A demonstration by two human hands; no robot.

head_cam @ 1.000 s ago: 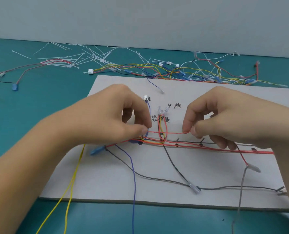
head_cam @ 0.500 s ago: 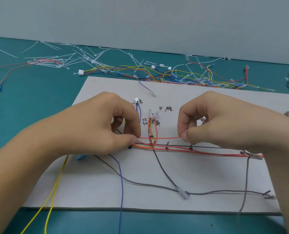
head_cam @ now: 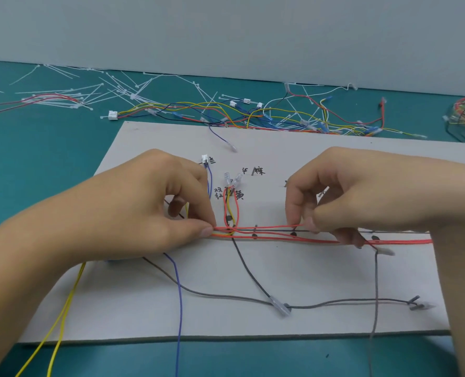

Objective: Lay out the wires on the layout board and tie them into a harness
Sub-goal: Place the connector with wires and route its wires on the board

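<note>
Several red wires [head_cam: 302, 238] run left to right across the middle of the layout board [head_cam: 133, 308], which lies on a teal table [head_cam: 44, 159]. One upper red strand [head_cam: 264, 227] is pinched at both ends, by the left hand [head_cam: 144, 208] and the right hand [head_cam: 361, 194], thumb against forefinger. Both hands hide the wires beneath them. Yellow wires [head_cam: 75, 284] and a blue wire [head_cam: 180, 308] are cut off at the bottom edge. Loose wires [head_cam: 253, 115] and cable ties [head_cam: 122, 91] tangle behind the board.

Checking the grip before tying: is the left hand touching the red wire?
Touching. Head view shows the left hand pinching the red wire between thumb and forefinger tips.
</note>
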